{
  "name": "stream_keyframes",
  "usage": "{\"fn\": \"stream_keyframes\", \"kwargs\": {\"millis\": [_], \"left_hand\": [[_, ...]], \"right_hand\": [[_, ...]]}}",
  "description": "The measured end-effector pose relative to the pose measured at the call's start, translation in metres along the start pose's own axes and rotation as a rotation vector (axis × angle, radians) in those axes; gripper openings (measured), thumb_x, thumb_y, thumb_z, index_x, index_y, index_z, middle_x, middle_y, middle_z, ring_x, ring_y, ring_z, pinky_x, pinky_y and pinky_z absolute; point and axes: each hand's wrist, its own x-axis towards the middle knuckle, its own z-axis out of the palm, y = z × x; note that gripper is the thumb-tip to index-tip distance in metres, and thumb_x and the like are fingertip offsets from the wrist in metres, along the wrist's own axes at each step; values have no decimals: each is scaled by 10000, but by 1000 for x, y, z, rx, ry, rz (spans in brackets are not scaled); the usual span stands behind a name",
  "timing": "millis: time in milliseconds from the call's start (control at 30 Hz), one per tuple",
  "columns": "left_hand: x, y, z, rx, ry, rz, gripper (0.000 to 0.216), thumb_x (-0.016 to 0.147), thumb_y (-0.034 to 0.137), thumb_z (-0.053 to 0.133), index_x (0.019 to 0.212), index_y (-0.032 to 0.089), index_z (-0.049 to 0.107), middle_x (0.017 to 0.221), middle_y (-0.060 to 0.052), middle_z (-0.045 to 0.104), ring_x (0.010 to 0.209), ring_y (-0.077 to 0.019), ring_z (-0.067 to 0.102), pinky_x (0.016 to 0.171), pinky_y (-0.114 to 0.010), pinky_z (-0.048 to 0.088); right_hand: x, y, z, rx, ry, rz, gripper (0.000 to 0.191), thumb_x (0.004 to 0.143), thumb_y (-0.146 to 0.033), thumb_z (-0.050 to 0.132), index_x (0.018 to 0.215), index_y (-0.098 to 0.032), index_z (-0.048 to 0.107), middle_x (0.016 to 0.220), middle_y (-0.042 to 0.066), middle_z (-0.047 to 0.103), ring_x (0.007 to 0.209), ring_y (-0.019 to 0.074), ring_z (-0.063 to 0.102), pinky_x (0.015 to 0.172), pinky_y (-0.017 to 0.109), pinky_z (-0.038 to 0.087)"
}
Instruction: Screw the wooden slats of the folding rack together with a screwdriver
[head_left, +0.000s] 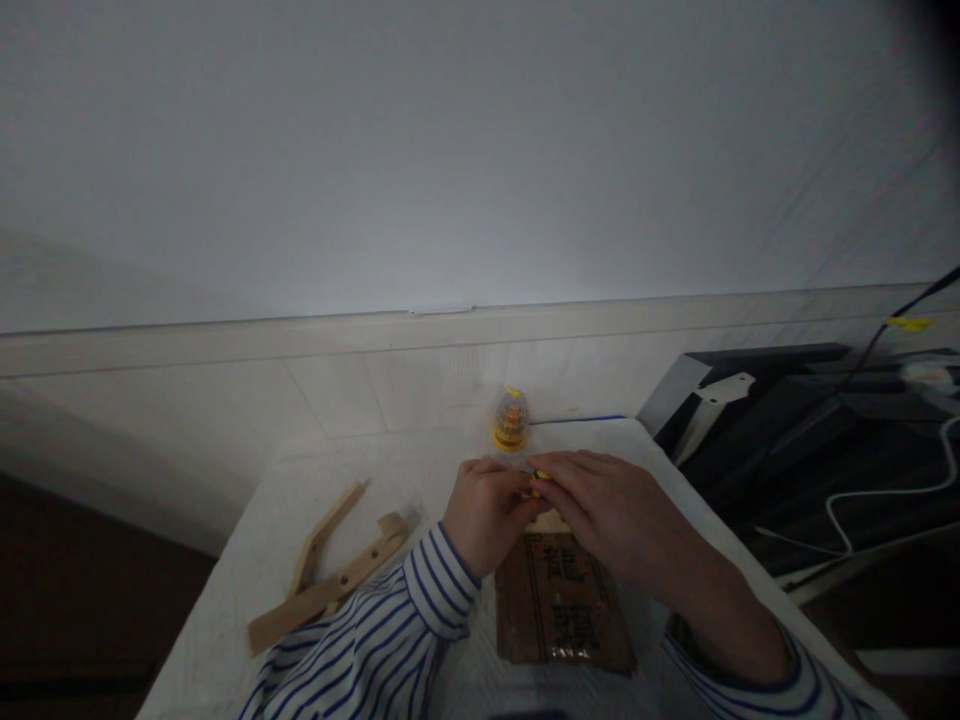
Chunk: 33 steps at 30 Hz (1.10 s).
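Note:
My left hand (491, 510) and my right hand (611, 510) meet above the middle of the table, fingertips pinched together. Between them shows a small yellow piece with a dark part (538, 478), mostly covered by the fingers, so its kind is unclear. Just below the hands a pale wooden piece (550, 522) peeks out by the upper edge of a brown cardboard piece (562, 605) printed with dark characters. Beyond the fingers stands a clear, cone-shaped case with a yellow base (511, 422), with small orange-yellow items inside.
Wooden parts with holes (337, 580) lie left of my left forearm on the white-covered table (232, 610). A pale wall (450, 170) rises behind. Dark panels (817, 430) and a white cable (885, 490) are beside the table's right edge.

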Motion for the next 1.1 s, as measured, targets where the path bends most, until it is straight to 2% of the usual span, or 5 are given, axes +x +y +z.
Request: {"fn": "stream_keyframes", "kwargs": {"millis": [367,800,1000,1100], "left_hand": [[1,-2,-1,-27,-41,40,78,764,241,657,707,196,687,659,-3,658,734,-161,587,762,-294,387],[1,-6,-1,-46,-69,96,102,799,211,608,738,178,683,676,-9,653,721,-149,586,738,-259,417],[1,-2,-2,-6,-15,67,83,747,202,647,670,176,662,624,-4,641,686,-154,581,735,-278,416],[1,0,-3,24,32,41,66,718,246,680,698,184,665,642,-3,652,725,-173,591,768,-311,404]], "right_hand": [[-2,-3,-2,-45,-5,29,207,896,-224,410,927,-149,600,896,93,677,807,229,627,706,387,497],[-2,-6,1,-107,18,44,315,934,-285,313,896,-149,595,813,107,656,775,217,616,658,350,479],[-1,-4,2,-103,13,40,266,917,-261,371,949,-130,600,845,107,663,785,233,619,673,375,489],[-1,-4,2,-110,14,42,247,908,-258,399,973,-123,594,865,103,665,794,235,619,684,379,489]]}}
